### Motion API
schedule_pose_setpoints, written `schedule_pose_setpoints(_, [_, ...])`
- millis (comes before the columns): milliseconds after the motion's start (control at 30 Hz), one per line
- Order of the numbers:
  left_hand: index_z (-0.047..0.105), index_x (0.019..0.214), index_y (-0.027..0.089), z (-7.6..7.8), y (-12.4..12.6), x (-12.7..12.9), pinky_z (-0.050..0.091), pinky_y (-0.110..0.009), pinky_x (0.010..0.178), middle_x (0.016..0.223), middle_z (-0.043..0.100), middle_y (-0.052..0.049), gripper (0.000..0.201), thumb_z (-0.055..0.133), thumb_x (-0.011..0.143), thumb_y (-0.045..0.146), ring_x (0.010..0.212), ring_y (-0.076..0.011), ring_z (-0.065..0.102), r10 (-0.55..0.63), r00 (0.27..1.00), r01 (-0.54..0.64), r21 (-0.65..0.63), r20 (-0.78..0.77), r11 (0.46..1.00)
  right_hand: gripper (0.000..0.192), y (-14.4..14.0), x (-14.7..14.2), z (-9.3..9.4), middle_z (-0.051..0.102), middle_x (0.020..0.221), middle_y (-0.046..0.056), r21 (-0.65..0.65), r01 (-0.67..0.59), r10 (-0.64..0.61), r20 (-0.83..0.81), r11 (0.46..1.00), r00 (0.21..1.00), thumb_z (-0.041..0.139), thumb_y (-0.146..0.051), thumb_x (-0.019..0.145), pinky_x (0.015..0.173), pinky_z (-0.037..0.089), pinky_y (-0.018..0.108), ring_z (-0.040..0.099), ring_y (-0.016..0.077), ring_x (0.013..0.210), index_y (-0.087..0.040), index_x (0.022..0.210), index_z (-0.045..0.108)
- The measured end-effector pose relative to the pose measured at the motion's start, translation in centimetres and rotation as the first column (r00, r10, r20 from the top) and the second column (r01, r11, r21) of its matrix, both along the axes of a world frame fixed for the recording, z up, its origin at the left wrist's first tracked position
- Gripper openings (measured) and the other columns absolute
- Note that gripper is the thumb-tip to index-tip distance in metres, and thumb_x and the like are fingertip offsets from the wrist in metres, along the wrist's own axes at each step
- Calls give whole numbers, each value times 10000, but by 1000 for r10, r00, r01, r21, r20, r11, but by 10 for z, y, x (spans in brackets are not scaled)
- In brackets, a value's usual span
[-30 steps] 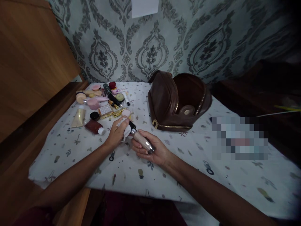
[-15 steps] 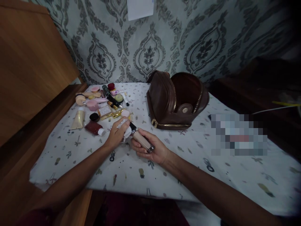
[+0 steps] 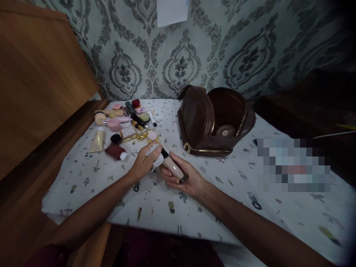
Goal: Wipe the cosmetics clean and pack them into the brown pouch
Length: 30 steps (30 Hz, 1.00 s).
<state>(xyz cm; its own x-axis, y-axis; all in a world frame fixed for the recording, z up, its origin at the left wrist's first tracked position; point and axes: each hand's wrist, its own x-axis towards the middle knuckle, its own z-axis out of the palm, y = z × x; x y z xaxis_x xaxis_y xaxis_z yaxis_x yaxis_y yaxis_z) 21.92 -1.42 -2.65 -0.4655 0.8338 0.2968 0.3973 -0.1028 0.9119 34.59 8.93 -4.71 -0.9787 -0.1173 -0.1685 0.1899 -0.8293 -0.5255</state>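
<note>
In my right hand lies a beige foundation bottle with a black cap, tilted so the cap points up and left. The fingers and thumb of that hand close around its body. My left hand grips a crumpled white tissue, which is against the bottle's cap end. Left of this hand a dark red bottle with a white cap lies on its side. Just beyond the hand is a pale pink round compact.
Several cosmetics crowd the table's back left, among them a cream tube and a glittery palette. An unzipped brown leather bag stands at the back centre. A blurred-out item lies right. A wooden panel rises at left.
The view has shifted slightly, so everything sits a little further right. The bottle has turned slightly in my right hand, and the tissue stays at its cap end.
</note>
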Motion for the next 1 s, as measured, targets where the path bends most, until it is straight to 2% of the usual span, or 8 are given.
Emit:
schedule_pose_setpoints(133, [594,977,208,-3,1,-1,447,-278,748,836,570,-7,383,430,953,553,777,-167,526,43,999,-43,7,31,999,419,-1,-2,-1,536,595,-22,62,70,-72,31,996,997,529,-505,938,346,296,160,379,49,385,-155,709,546])
schedule_pose_setpoints(233, [554,1075,224,-7,1,-1,446,-289,769,898,574,-13,354,434,958,536,795,-169,528,147,988,-147,-5,44,989,384,-3,-3,-2,566,595,-22,145,183,-190,36,972,981,634,-512,867,368,311,183,417,66,403,-170,716,545])
schedule_pose_setpoints(333, [487,1067,224,-9,0,1,437,-285,781,919,548,-9,283,455,964,485,816,-163,521,281,959,-282,19,32,959,395,-8,-4,0,594,590,-19,208,294,-307,35,933,951,722,-535,788,408,345,201,466,87,438,-184,740,546])
schedule_pose_setpoints(433, [447,1045,222,-8,-3,5,425,-279,737,860,509,11,213,464,972,422,765,-154,503,320,946,-317,57,-53,947,443,-13,-5,2,621,605,-22,237,355,-377,53,904,925,816,-542,679,450,386,207,524,106,493,-197,775,554])
schedule_pose_setpoints(533, [465,984,219,-5,-4,7,429,-296,772,871,509,-2,139,499,963,352,814,-168,518,318,911,-290,141,-264,947,462,-16,-5,3,630,631,-36,252,394,-423,71,884,903,866,-511,615,516,440,216,564,114,560,-203,812,584])
schedule_pose_setpoints(667, [507,923,215,-3,-4,12,442,-301,770,893,512,-22,83,513,960,289,857,-183,526,307,798,-210,238,-520,948,431,-19,-7,2,638,692,-49,236,445,-474,86,864,876,876,-469,609,558,457,224,570,110,611,-205,842,628])
schedule_pose_setpoints(867, [560,948,205,-8,-8,31,467,-301,716,908,543,-44,67,507,950,248,837,-188,551,231,698,-99,228,-678,969,339,-14,-6,3,595,635,-86,200,501,-528,113,842,842,854,-378,642,501,387,192,516,93,556,-206,776,594])
schedule_pose_setpoints(1000, [597,951,215,-13,-12,42,473,-294,687,920,600,-51,73,539,936,257,833,-194,580,168,650,16,234,-741,972,333,-8,-7,2,612,623,-63,134,554,-566,75,821,821,858,-374,636,533,425,209,541,103,559,-185,760,614])
